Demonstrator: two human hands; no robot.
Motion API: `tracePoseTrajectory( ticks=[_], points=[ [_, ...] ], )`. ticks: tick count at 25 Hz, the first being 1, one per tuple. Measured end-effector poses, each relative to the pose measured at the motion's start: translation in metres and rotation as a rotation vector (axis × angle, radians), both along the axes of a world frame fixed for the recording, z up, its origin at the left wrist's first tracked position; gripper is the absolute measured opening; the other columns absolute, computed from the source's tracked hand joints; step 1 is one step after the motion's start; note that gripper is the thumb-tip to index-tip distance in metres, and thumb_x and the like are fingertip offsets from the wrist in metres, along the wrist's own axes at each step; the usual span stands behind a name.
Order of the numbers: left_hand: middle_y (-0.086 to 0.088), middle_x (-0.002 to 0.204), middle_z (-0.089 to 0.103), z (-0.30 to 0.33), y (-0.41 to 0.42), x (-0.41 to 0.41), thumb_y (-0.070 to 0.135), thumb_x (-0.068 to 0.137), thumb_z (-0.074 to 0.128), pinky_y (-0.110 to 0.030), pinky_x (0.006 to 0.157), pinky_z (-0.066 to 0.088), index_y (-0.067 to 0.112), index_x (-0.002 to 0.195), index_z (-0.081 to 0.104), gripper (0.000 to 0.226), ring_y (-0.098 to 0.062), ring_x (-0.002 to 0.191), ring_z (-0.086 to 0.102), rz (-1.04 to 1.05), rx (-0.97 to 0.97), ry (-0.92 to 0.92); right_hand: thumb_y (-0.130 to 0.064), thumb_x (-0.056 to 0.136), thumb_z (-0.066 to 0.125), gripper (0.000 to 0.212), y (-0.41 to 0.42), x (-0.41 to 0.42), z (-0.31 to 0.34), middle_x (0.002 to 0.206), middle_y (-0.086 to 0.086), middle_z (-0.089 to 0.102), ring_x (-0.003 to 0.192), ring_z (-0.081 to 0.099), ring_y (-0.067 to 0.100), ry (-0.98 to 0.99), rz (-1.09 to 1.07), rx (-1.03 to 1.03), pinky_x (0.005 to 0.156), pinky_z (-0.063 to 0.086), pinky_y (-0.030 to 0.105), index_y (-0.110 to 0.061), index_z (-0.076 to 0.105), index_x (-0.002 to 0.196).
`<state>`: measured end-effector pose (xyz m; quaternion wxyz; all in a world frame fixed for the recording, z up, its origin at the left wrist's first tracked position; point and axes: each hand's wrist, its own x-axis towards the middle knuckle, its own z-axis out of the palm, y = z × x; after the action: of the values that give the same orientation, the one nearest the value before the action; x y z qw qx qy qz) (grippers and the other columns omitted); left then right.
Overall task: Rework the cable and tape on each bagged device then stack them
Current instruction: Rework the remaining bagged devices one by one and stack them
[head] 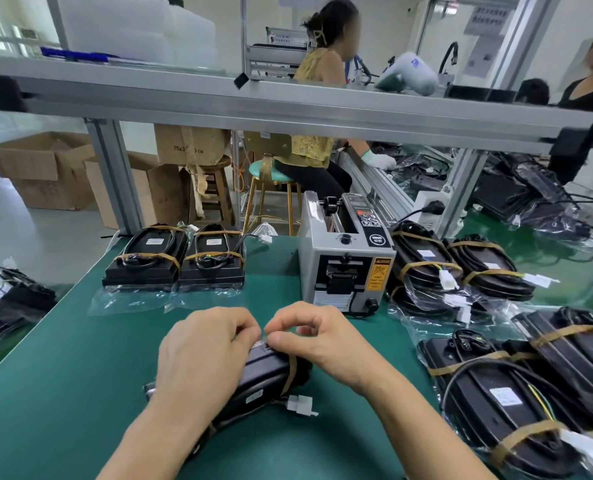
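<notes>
A black bagged device (pixel 263 379) lies tilted on the green mat in front of me, with a brown tape band round it and a white connector (pixel 300 405) sticking out at its right side. My left hand (pixel 205 355) lies over the device's left part, fingers curled at its top edge. My right hand (pixel 317 336) pinches the bag's edge or tape at that same top edge, right against my left fingers. Two taped bagged devices (pixel 175 259) lie side by side at the far left of the mat.
A grey tape dispenser (pixel 345 261) stands just beyond my hands. Several bagged devices (pixel 495 386) are piled to the right, more at the left edge (pixel 7 299). An aluminium frame rail (pixel 288 105) crosses overhead. People sit at the bench behind; cardboard boxes (pixel 45 168) stand on the floor.
</notes>
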<state>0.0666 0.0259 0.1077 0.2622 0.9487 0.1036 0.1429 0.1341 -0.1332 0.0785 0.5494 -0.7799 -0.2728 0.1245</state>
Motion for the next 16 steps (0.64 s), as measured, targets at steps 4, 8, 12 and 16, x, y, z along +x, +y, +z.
tracePoseTrajectory(
  ticks=[4, 8, 12, 16],
  points=[
    [0.01, 0.079, 0.067, -0.004, -0.005, 0.001, 0.035, 0.089, 0.057, -0.029, 0.066, 0.043, 0.03, 0.08, 0.063, 0.012, -0.017, 0.08, 0.059, 0.047, 0.036, -0.08, -0.015, 0.088, 0.066, 0.01, 0.006, 0.002, 0.001, 0.081, -0.012, 0.061, 0.078, 0.056, 0.002, -0.128, 0.008, -0.039, 0.074, 0.043, 0.019, -0.019, 0.073, 0.082],
    [0.019, 0.08, 0.066, -0.003, 0.005, -0.01, 0.033, 0.081, 0.067, -0.029, 0.076, 0.048, 0.034, 0.081, 0.062, 0.006, -0.002, 0.078, 0.06, -0.14, -0.194, -0.079, -0.02, 0.093, 0.059, 0.013, 0.012, 0.003, 0.004, 0.077, -0.014, 0.056, 0.078, 0.052, 0.004, -0.249, -0.017, -0.196, 0.073, 0.04, 0.018, -0.017, 0.069, 0.085],
    [0.042, 0.114, 0.049, -0.003, 0.013, -0.026, 0.049, 0.066, 0.059, -0.02, 0.087, 0.043, 0.052, 0.104, 0.059, 0.038, 0.007, 0.099, 0.054, -0.415, -0.017, 0.027, -0.024, 0.093, 0.054, 0.014, 0.015, 0.008, 0.007, 0.08, -0.013, 0.058, 0.078, 0.052, 0.005, -0.278, -0.014, -0.335, 0.071, 0.04, 0.022, -0.021, 0.065, 0.083],
    [0.049, 0.126, 0.034, -0.003, 0.012, -0.03, 0.061, 0.08, 0.051, -0.014, 0.083, 0.039, 0.067, 0.125, 0.033, 0.049, 0.008, 0.114, 0.049, -0.339, 0.188, 0.009, -0.022, 0.09, 0.058, 0.014, 0.015, 0.009, -0.005, 0.072, -0.016, 0.057, 0.069, 0.05, -0.003, -0.135, -0.206, -0.119, 0.067, 0.039, 0.011, -0.02, 0.063, 0.077]
  ],
)
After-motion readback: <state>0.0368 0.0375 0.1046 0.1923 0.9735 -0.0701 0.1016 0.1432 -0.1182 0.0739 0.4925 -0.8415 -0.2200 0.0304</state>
